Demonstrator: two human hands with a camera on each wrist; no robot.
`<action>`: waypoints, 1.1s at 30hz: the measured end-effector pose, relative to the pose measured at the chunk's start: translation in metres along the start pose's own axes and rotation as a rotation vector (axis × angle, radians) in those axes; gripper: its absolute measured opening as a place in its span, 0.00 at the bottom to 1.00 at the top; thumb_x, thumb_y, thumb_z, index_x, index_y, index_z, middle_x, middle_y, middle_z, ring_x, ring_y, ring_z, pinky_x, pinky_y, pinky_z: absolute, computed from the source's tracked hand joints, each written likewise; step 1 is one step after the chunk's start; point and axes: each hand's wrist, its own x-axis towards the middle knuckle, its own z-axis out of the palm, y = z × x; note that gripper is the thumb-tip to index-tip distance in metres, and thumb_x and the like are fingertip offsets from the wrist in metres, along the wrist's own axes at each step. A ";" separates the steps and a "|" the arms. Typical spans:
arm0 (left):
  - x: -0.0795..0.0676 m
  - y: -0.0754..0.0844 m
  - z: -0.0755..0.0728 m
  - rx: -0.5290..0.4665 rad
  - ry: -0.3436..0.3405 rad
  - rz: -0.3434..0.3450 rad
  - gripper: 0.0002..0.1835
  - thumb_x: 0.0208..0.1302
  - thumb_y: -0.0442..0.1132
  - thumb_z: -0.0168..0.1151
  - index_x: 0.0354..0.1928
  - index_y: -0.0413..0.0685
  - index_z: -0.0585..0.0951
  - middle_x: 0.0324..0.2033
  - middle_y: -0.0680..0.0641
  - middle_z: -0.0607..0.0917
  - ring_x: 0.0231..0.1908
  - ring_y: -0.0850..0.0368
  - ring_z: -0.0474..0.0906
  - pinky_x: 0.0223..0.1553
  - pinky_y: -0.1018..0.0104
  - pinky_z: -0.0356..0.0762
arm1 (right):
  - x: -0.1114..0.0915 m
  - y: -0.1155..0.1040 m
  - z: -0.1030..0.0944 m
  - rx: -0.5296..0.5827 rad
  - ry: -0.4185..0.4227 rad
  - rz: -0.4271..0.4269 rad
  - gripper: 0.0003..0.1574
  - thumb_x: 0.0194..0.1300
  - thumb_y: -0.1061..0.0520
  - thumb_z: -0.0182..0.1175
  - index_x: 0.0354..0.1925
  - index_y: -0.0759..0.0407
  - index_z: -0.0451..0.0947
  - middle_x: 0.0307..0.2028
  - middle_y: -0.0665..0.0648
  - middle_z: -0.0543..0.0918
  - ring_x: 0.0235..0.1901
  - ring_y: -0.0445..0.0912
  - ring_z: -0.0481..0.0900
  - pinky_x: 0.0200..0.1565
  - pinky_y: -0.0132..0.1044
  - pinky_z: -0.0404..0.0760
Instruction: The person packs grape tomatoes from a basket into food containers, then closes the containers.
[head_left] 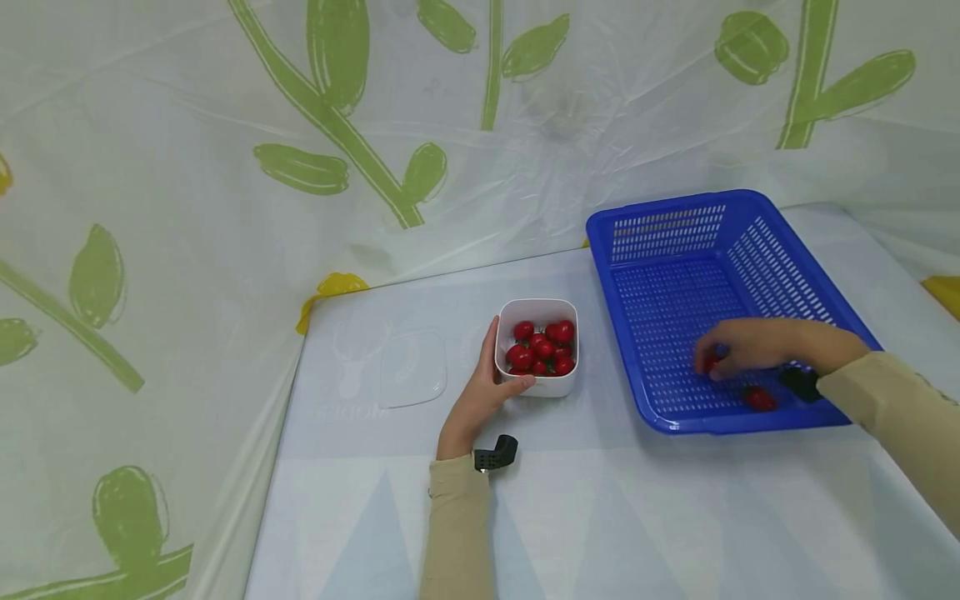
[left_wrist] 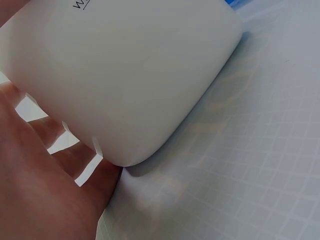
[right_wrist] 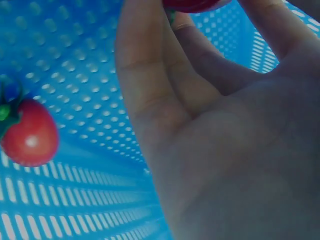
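Note:
My left hand (head_left: pixel 483 396) grips a small white square container (head_left: pixel 551 386), its thumb at the near rim and the fingers along the left side. Inside the container lie several red cherry tomatoes (head_left: pixel 542 346). Over on the right, my right hand (head_left: pixel 750 346) reaches into a blue plastic basket (head_left: pixel 626 350) and holds a cherry tomato (right_wrist: pixel 195 4) between its fingers. Another cherry tomato (head_left: pixel 760 398), with a green stem in the right wrist view, lies on the basket floor beneath the right wrist. The left wrist view shows the container's plain white side (left_wrist: pixel 135 75) close up.
A clear square lid (head_left: pixel 412 367) lies flat on the table (head_left: pixel 540 500), left of the container. The basket has raised slotted walls. A white sheet with green leaf patterns (head_left: pixel 187 167) hangs behind the table and down its left side.

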 end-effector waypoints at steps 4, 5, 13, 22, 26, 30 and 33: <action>0.000 0.000 0.000 -0.001 0.002 0.007 0.49 0.50 0.48 0.66 0.66 0.79 0.43 0.66 0.56 0.51 0.64 0.57 0.49 0.60 0.52 0.52 | 0.000 -0.007 -0.002 0.011 0.086 -0.011 0.11 0.58 0.58 0.58 0.42 0.53 0.78 0.39 0.48 0.78 0.39 0.44 0.73 0.43 0.44 0.74; 0.000 0.001 0.000 0.000 0.001 0.008 0.49 0.50 0.48 0.66 0.66 0.79 0.43 0.66 0.56 0.51 0.64 0.57 0.49 0.60 0.51 0.52 | -0.001 -0.009 -0.003 0.009 0.115 -0.015 0.12 0.58 0.58 0.58 0.43 0.54 0.78 0.39 0.49 0.78 0.39 0.44 0.73 0.43 0.45 0.74; -0.005 0.016 0.001 -0.038 -0.031 -0.014 0.50 0.52 0.43 0.65 0.67 0.74 0.42 0.67 0.52 0.49 0.65 0.53 0.46 0.60 0.52 0.50 | -0.005 -0.019 -0.004 -0.012 0.297 0.017 0.23 0.56 0.55 0.61 0.51 0.58 0.74 0.41 0.52 0.79 0.40 0.46 0.74 0.44 0.48 0.74; -0.008 0.024 0.001 -0.030 -0.049 -0.002 0.49 0.55 0.38 0.62 0.68 0.69 0.39 0.67 0.49 0.47 0.66 0.50 0.44 0.60 0.51 0.50 | -0.007 -0.028 -0.005 0.013 0.443 -0.005 0.27 0.56 0.43 0.59 0.51 0.54 0.74 0.45 0.55 0.78 0.44 0.50 0.75 0.45 0.50 0.74; -0.006 0.019 0.000 -0.046 -0.038 -0.005 0.49 0.53 0.41 0.64 0.67 0.73 0.41 0.67 0.51 0.48 0.66 0.53 0.45 0.61 0.51 0.50 | -0.008 -0.038 -0.008 0.032 0.500 -0.026 0.24 0.56 0.46 0.60 0.51 0.51 0.74 0.46 0.55 0.77 0.47 0.51 0.73 0.46 0.51 0.73; -0.003 0.011 -0.001 -0.044 -0.025 -0.006 0.49 0.51 0.44 0.66 0.66 0.77 0.42 0.67 0.54 0.49 0.65 0.56 0.46 0.61 0.53 0.49 | -0.009 -0.051 -0.010 0.069 0.533 -0.044 0.20 0.57 0.54 0.61 0.50 0.50 0.73 0.45 0.54 0.76 0.44 0.50 0.73 0.44 0.49 0.74; -0.004 0.014 0.000 -0.043 -0.026 -0.002 0.50 0.51 0.43 0.65 0.67 0.75 0.42 0.67 0.52 0.49 0.66 0.54 0.46 0.61 0.52 0.48 | -0.009 -0.063 -0.010 0.110 0.569 -0.048 0.19 0.58 0.58 0.59 0.50 0.50 0.73 0.45 0.54 0.76 0.43 0.49 0.73 0.44 0.48 0.75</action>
